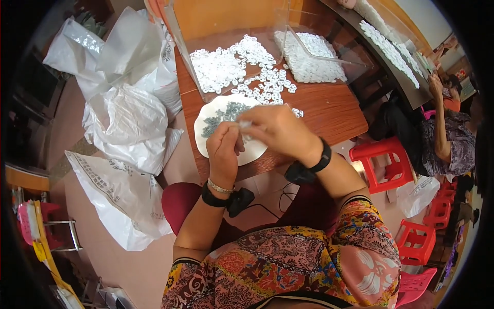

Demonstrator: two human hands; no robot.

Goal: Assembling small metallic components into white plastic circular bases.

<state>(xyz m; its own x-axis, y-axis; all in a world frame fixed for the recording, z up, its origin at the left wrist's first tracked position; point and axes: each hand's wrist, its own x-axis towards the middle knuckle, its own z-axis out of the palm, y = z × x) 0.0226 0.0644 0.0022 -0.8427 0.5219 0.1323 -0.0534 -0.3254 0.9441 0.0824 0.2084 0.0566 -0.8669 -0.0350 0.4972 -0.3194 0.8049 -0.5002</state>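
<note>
Pinching: one small white piece (pixel 246 124), my left grip (pixel 224 148) and right grip (pixel 286 131) clamped on it; best worked above scalloped plate (pixel 249 154).

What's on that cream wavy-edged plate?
Small grey pieces lie heaped on the plate. Your left hand and right hand hide part of it; what's beneath them can't be seen.

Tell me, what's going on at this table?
A person's bare left hand and right hand meet over a scalloped cream plate, with a small white piece at their fingertips; it's too blurred to tell which hand grips it. Small grey-green parts lie in the plate. Just beyond, white oval two-hole pieces are strewn over the wooden table. White sacks stand on the floor to the left.
</note>
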